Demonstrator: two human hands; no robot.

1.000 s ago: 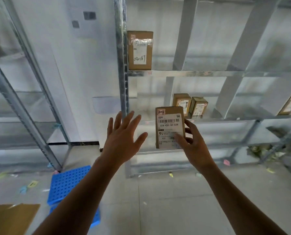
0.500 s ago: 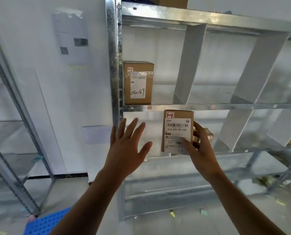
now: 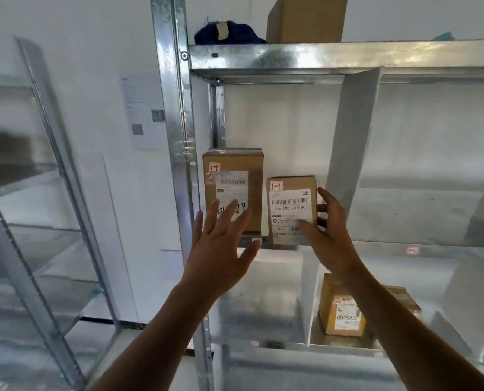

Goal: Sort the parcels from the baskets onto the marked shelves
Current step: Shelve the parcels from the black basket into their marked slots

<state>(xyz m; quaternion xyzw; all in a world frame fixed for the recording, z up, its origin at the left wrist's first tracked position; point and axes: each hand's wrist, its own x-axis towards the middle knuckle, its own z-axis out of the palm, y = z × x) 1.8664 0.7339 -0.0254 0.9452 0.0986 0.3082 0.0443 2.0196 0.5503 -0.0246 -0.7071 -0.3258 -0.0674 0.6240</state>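
Note:
My right hand (image 3: 329, 235) grips a small brown parcel (image 3: 290, 198) with a white barcode label, holding it upright at the front edge of the metal shelf (image 3: 390, 246). It stands just right of a taller brown parcel (image 3: 233, 170) marked H that sits on that same shelf compartment. My left hand (image 3: 221, 249) is raised with fingers spread, holding nothing, in front of the taller parcel's lower label. A white divider (image 3: 350, 142) bounds the compartment on the right.
A steel upright (image 3: 176, 136) stands left of the parcels. The top shelf carries a cardboard box (image 3: 305, 18) and a dark blue bundle (image 3: 226, 33). Another labelled parcel (image 3: 339, 311) sits on the shelf below. A second metal rack (image 3: 38, 193) stands at the left.
My right hand has lifted the small parcel up from the lower shelf level to beside the taller parcel. My left hand rose with it, and the view tilted upward.

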